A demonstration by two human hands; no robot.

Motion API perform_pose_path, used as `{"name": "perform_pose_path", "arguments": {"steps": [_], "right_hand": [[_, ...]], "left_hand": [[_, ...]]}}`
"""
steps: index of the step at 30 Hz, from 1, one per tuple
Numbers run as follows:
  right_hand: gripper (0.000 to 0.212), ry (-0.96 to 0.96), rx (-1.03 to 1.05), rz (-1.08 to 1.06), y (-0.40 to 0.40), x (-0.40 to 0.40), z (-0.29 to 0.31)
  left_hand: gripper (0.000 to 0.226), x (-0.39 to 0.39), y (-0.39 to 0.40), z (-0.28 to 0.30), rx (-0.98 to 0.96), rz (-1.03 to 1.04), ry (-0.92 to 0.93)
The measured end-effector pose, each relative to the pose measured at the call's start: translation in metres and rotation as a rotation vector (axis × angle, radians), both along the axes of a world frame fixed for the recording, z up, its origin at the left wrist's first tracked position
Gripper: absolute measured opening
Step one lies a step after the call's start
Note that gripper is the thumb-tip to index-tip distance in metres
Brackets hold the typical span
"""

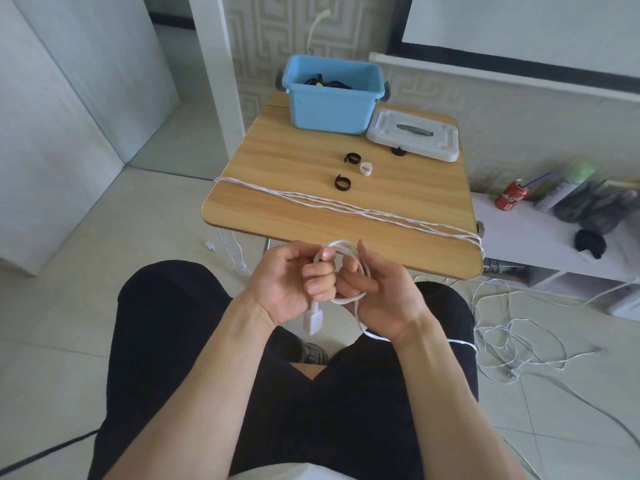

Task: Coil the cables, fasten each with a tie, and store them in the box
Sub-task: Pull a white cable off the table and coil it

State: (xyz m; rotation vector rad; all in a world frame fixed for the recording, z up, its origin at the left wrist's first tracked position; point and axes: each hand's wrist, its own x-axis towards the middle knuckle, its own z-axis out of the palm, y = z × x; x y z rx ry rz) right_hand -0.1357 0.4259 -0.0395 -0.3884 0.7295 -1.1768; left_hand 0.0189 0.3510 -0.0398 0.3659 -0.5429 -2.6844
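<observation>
White cable [341, 247] looped between both hands' fingers — gripped.

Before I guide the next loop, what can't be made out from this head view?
- Contents of the blue box: its near wall hides all but some dark cable tops.
- How many loops the white coil has: curled fingers of the left hand and right hand cover it.
- A black tie: partly under the white lid.
- Floor cables: ends too small and tangled.

White cable [347, 299] part-coiled; blue box [330, 105] open.
</observation>
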Motion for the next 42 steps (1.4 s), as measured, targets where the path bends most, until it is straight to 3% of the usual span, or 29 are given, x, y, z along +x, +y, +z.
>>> {"name": "perform_pose_path", "arguments": {"steps": [6, 9, 12, 18, 22, 27, 31, 34, 39, 42], "right_hand": [[0.026, -0.048, 0.052, 0.076, 0.003, -0.003, 0.0], [0.028, -0.049, 0.074, 0.034, 0.003, 0.001, -0.004], [0.033, 0.052, 0.113, -0.017, 0.003, 0.005, -0.005], [0.039, 0.345, 0.14, -0.092, -0.002, 0.009, 0.0], [0.034, 0.403, 0.097, -0.126, -0.001, 0.008, 0.001], [0.033, 0.516, 0.059, -0.095, 0.001, 0.01, 0.004], [0.028, 1.036, 0.025, -0.095, 0.004, 0.008, -0.002], [0.031, 1.02, -0.034, -0.092, 0.008, 0.003, -0.004], [0.024, 1.388, -0.019, -0.086, 0.012, 0.0, -0.016], [0.026, 1.531, 0.09, 0.157, 0.022, 0.003, -0.015]], "left_hand": [[0.041, 0.0, 0.0, 0.001, -0.075, -0.03, -0.095], [0.04, 0.001, 0.0, -0.001, -0.094, -0.156, -0.02], [0.04, 0.0, 0.002, -0.002, -0.102, -0.165, -0.086], [0.032, -0.008, 0.006, 0.004, -0.07, 0.079, -0.108], [0.032, -0.01, 0.008, 0.003, -0.029, 0.24, -0.072], [0.04, -0.011, 0.011, 0.003, -0.145, 0.323, -0.234], [0.042, -0.006, 0.005, 0.004, -0.169, 0.354, -0.241], [0.043, 0.0, -0.003, 0.005, -0.129, 0.401, -0.256], [0.044, 0.007, -0.012, 0.0, 0.107, 0.601, -0.188], [0.034, 0.014, -0.02, -0.006, 0.096, 0.762, -0.251]]}}
